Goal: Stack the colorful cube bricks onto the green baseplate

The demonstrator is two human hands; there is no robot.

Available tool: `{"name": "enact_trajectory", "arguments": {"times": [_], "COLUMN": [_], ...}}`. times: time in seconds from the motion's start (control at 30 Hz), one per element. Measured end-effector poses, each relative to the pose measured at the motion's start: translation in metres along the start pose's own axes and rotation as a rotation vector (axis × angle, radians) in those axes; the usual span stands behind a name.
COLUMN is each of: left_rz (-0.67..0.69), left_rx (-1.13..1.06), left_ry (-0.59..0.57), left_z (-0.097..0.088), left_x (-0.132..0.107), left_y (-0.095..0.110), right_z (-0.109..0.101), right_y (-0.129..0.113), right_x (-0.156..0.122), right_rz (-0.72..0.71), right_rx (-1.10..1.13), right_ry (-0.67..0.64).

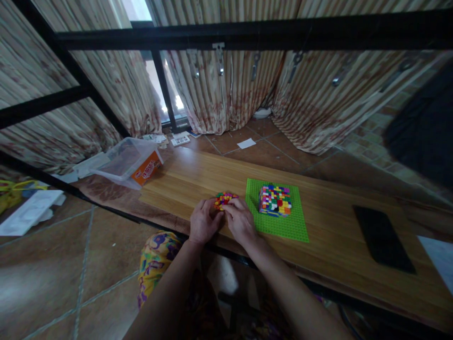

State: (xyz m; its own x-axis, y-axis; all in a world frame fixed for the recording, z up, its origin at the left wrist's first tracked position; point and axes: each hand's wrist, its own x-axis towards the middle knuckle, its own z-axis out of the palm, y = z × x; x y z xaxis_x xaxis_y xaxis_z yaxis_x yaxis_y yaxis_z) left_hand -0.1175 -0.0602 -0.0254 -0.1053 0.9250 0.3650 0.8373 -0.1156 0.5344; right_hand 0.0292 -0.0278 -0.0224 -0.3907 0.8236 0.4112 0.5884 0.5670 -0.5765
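Both of my hands meet at the near edge of a wooden table (198,179). My left hand (203,222) and my right hand (240,219) have their fingers curled onto a small flat cluster of multicoloured bricks (224,199), gripping it from either side. Just to the right lies a green baseplate (283,226), and on it stands a square multicoloured brick block (275,199), untouched.
A clear plastic box (123,160) with an orange label lies at the table's left end. A black flat slab (382,238) rests on the right part of the table. Black frame bars (247,33) cross overhead. Curtains hang behind; white trays lie on the tiled floor at left.
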Motion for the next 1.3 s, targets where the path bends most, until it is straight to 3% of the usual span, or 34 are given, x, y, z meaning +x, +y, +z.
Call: {"name": "enact_trajectory", "arguments": {"times": [0.53,0.77,0.97,1.3], "left_rz": [0.013,-0.222,-0.347,-0.448], "left_rx": [-0.098,-0.404,-0.695,-0.909], "left_ry": [-0.03,0.075,-0.121,-0.288], "left_z": [-0.003,-0.015,-0.025,-0.027], "left_x": [-0.001,-0.015,-0.032,-0.043], "left_y": [-0.003,0.011,0.04,0.064], "right_z": [-0.003,-0.019,-0.036,-0.058], "right_y": [-0.004,-0.02,-0.035,-0.033], "right_x": [0.01,0.001,-0.02,-0.054], "right_rz": [0.012,0.024,0.008,0.066], "right_rx": [-0.141,-0.037,0.1,0.287], "right_ry": [-0.09,-0.027,-0.051,-0.065]}}
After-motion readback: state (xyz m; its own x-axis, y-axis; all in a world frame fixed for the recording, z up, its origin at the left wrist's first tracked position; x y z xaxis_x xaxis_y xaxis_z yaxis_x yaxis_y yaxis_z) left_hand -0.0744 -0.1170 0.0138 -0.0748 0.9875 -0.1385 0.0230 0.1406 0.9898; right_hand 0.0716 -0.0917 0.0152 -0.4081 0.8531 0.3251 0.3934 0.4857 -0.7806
